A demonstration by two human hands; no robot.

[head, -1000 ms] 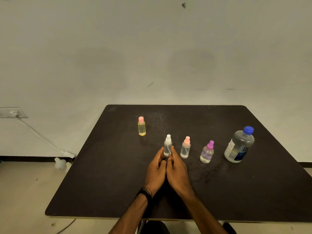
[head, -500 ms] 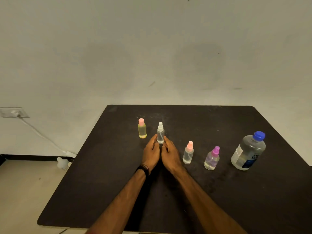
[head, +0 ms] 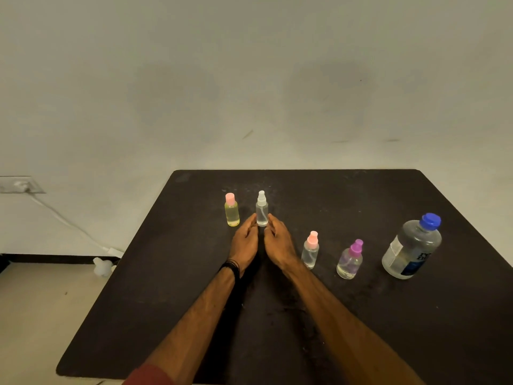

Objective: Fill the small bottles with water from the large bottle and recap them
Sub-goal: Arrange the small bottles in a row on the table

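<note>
On the dark matte table (head: 361, 329) the left hand (head: 244, 243) and the right hand (head: 280, 244) lie side by side, reaching away from the person. Their fingers (head: 252, 221) are nearly straight and close together, and the fingertips of both hands touch the lower sides of a small clear plastic spray bottle with a white nozzle (head: 262, 209), which stands upright between them. Whether the fingers actually squeeze it cannot be told.

Just to its left stands a small yellow-tinted bottle with a pink cap (head: 231, 210), upright and apart from the hands. Right of the right wrist is a small clear bottle with a pink spray top (head: 311, 250), then a small clear bottle with a purple spray top (head: 350, 259). Further right stands the large clear water bottle with a blue cap (head: 412, 247), capped and labelled. A black band (head: 231, 266) circles the left wrist.
</note>
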